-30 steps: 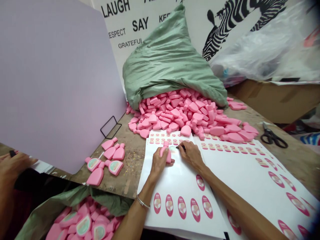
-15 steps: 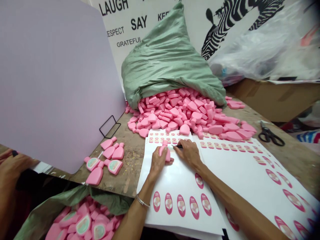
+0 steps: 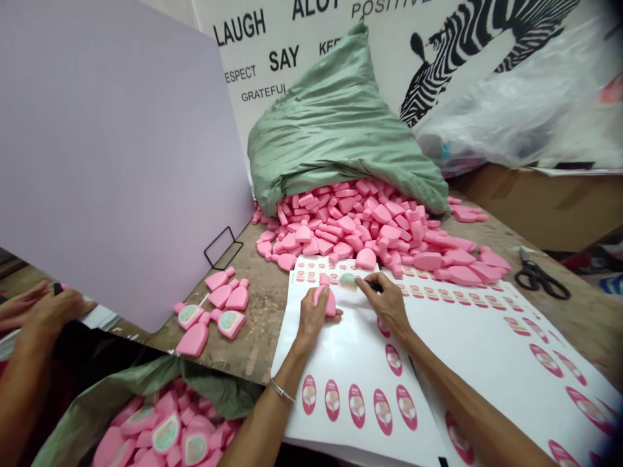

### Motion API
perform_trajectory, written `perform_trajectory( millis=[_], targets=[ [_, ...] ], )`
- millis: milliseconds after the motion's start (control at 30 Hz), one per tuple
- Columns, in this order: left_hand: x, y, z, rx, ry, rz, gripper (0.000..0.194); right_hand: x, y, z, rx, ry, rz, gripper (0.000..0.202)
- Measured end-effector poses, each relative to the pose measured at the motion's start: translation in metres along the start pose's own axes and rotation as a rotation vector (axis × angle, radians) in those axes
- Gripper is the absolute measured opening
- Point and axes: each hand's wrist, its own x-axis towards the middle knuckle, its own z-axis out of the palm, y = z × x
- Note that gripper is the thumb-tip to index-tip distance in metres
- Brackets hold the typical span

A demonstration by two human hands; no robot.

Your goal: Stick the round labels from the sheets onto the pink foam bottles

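Observation:
My left hand (image 3: 314,312) is closed round a small pink bottle-shaped piece (image 3: 325,297), its neck pointing away from me, over a sheet of stickers (image 3: 335,353). To its right, my right hand (image 3: 387,301) pinches a slim black-handled tool (image 3: 374,285); its tip is too small to make out. A pale green label sticker (image 3: 348,280) stands at my right fingertips, off to the right of the pink piece and apart from it. Rows of small printed labels and pink oval stickers (image 3: 357,405) show on the sheet.
Behind the sheets, pink pieces (image 3: 345,227) spill from a green sack (image 3: 335,130). Several more lie at left, two labelled. A lower sack holds labelled pieces (image 3: 165,433). Black scissors (image 3: 540,275) lie right. A pale panel (image 3: 121,162) separates off another person's hands (image 3: 43,314).
My right hand has drawn back to the right from the pink piece, and the green sticker now shows at its fingertips. My left hand keeps its hold. The view has shifted slightly.

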Motion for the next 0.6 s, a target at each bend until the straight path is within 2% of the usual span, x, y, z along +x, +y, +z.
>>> perform_trajectory(
  millis=[167, 233, 367, 600],
  targets=[
    [-0.015, 0.012, 0.0, -0.205, -0.061, 0.051, 0.063, -0.013, -0.031, -0.014, 0.125, -0.229, 0.101, 0.041],
    [-0.024, 0.018, 0.002, -0.287, -0.099, 0.024, 0.065, -0.021, -0.039, -0.015, 0.166, -0.273, 0.103, 0.041],
    [-0.036, 0.025, 0.005, -0.342, -0.109, -0.031, 0.06, -0.034, -0.05, -0.012, 0.213, -0.281, 0.104, 0.036],
    [-0.044, 0.03, 0.005, -0.366, -0.133, -0.037, 0.059, -0.042, -0.063, -0.01, 0.251, -0.25, 0.09, 0.032]
  ],
)
